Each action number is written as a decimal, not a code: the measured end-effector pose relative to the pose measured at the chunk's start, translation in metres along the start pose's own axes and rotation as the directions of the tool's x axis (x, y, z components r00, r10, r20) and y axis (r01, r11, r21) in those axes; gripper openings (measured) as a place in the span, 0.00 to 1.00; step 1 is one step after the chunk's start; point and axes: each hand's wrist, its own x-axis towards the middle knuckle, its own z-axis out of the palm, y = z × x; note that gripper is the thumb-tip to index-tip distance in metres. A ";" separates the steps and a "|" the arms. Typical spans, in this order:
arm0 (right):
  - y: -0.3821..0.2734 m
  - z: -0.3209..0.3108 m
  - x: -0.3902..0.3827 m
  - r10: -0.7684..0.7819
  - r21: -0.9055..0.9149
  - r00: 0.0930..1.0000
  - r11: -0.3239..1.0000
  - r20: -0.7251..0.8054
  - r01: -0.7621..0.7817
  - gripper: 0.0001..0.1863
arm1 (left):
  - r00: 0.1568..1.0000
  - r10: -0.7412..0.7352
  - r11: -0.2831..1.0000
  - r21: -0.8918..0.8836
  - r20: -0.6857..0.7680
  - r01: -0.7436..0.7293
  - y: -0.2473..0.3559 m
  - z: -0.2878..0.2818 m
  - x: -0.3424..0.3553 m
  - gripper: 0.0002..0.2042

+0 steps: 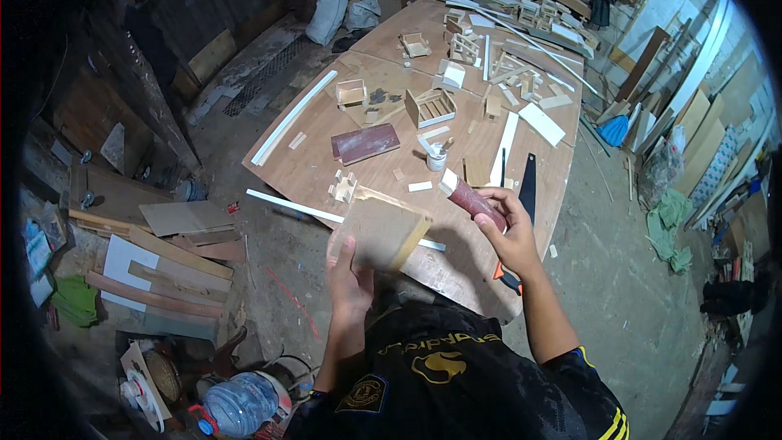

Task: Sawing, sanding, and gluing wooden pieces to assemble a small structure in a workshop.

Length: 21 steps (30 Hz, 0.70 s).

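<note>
My left grip (350, 279) is closed on the edge of a flat, boxy brown-and-tan wooden piece (376, 232), held above the near side of the brown wooden table (314, 165). My right grip (511, 232) is curled round a dark-red, abrasive-looking block (474, 204) — near the piece, not touching it. I judge smoothing unfinished; surface roughness cannot be confirmed at this distance. A pale slatted wooden crate (430, 107) stands assembled — a long white strip (294, 118) lies unjoined.
</note>
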 end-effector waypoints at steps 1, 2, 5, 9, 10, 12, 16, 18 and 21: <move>0.001 0.003 -0.001 0.002 0.001 1.000 1.000 0.012 -0.002 0.22 | 0.995 0.020 0.999 -0.044 -0.099 -0.025 -0.003 -0.003 0.001 0.24; 0.003 0.006 -0.002 0.025 0.025 0.999 0.999 0.020 -0.026 0.22 | 0.994 0.023 0.999 -0.046 -0.111 -0.028 -0.007 -0.007 0.003 0.24; 0.010 0.011 -0.004 0.052 0.073 0.998 0.996 0.029 -0.054 0.21 | 0.991 -0.084 0.996 0.040 0.104 0.080 -0.015 -0.014 0.005 0.22; 0.008 0.009 -0.003 0.015 -0.024 1.000 1.000 -0.007 -0.016 0.20 | 0.981 0.014 0.987 0.156 0.194 -0.045 -0.028 -0.002 -0.003 0.20; 0.005 0.008 -0.002 -0.024 -0.091 1.000 0.996 -0.020 0.022 0.20 | 0.977 0.103 0.942 0.296 0.185 -0.155 -0.034 -0.007 -0.001 0.18; -0.007 0.009 -0.002 -0.053 -0.148 0.998 0.988 -0.020 0.049 0.20 | 0.930 0.283 0.773 0.517 0.236 -0.366 -0.041 -0.005 -0.003 0.14; -0.026 0.016 0.005 -0.179 -0.307 0.984 0.937 -0.020 0.164 0.21 | 0.898 0.316 0.657 0.611 0.307 -0.441 -0.041 0.012 -0.006 0.16; -0.024 0.016 0.010 -0.219 -0.379 0.976 0.902 0.006 0.205 0.21 | 0.858 0.392 0.526 0.685 0.331 -0.504 -0.040 0.019 -0.007 0.15; -0.032 0.021 0.013 -0.191 -0.458 0.980 0.867 0.054 0.194 0.20 | 0.756 0.418 0.216 0.753 0.504 -0.621 -0.043 0.016 -0.005 0.14</move>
